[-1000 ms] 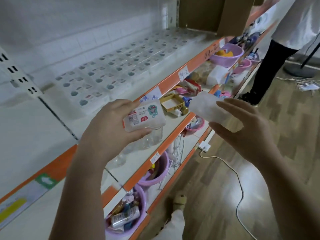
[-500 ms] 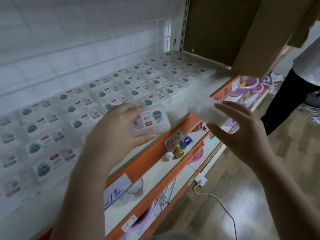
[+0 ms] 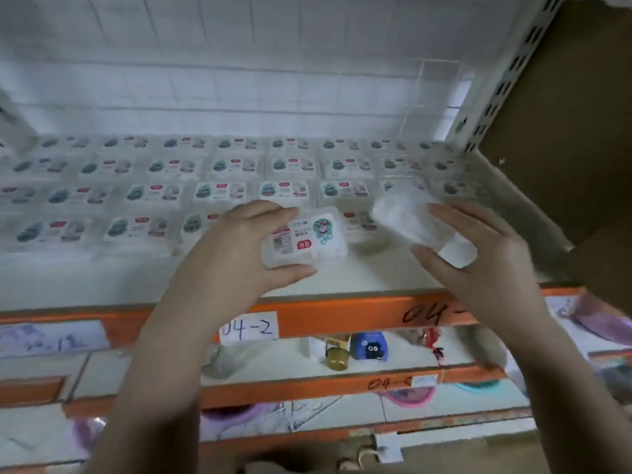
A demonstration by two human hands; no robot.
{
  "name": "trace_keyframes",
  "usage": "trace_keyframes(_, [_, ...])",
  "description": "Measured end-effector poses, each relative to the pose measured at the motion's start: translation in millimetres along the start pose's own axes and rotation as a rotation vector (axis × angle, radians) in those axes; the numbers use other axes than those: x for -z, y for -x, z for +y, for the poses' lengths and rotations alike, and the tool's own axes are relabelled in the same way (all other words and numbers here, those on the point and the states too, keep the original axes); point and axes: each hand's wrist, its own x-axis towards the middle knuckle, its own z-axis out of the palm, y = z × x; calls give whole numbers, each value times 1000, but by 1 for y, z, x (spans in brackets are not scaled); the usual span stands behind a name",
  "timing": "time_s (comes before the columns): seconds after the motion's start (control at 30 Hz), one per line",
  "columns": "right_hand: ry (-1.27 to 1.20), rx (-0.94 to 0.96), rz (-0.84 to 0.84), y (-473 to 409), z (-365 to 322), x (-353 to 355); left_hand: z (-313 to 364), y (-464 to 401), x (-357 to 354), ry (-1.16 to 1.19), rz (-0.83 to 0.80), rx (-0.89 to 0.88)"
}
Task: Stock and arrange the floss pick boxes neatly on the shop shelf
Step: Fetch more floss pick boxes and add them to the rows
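My left hand (image 3: 239, 248) grips a clear floss pick box (image 3: 307, 236) with a teal cartoon label, held label-up above the front of the white shelf (image 3: 205, 285). In my right hand (image 3: 478, 254) is a second clear box (image 3: 420, 220), tilted and blurred, its plain side toward me. Behind both hands, several rows of identical floss pick boxes (image 3: 219, 191) lie flat across the shelf. The front row stops near my left hand, with one box (image 3: 359, 224) between the two held ones.
An orange shelf edge (image 3: 342, 313) carries a paper tag "04-2" (image 3: 249, 328). A brown cardboard box (image 3: 564, 131) stands at the right end of the shelf. Lower shelves hold a small jar (image 3: 337, 359), a blue packet (image 3: 371, 345) and plastic basins.
The view has swung left to face the shelf squarely. Both hands have moved in over the shelf front, each still holding its box.
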Motion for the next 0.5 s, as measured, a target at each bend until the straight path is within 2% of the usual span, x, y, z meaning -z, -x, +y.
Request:
trace_keyframes(0.17, [-129, 92, -56, -11, 27, 10, 37, 7, -19, -13, 6, 118])
trace_keyframes(0.3, [-183, 120, -63, -16, 43, 14, 51, 3, -33, -18, -31, 148])
trace_keyframes(0.5, [-441, -27, -57, -17, 42, 19, 56, -6, -45, -42, -190, 128])
